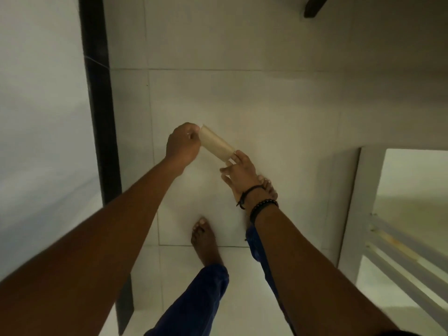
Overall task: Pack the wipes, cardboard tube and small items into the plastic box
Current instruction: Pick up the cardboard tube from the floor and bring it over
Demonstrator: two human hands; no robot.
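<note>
A pale cardboard tube (216, 146) is held in the air above the white tiled floor, slanting from upper left down to lower right. My left hand (182, 144) pinches its upper left end. My right hand (240, 168), with dark bracelets at the wrist, holds the lower right end with its fingertips. The wipes, the small items and the plastic box are out of sight.
A white tiled floor (242, 98) lies below, with my bare feet (203, 238) and blue trouser legs on it. A black vertical strip (100, 117) edges a white wall on the left. A white doorway frame (351, 202) and threshold rails stand at the right.
</note>
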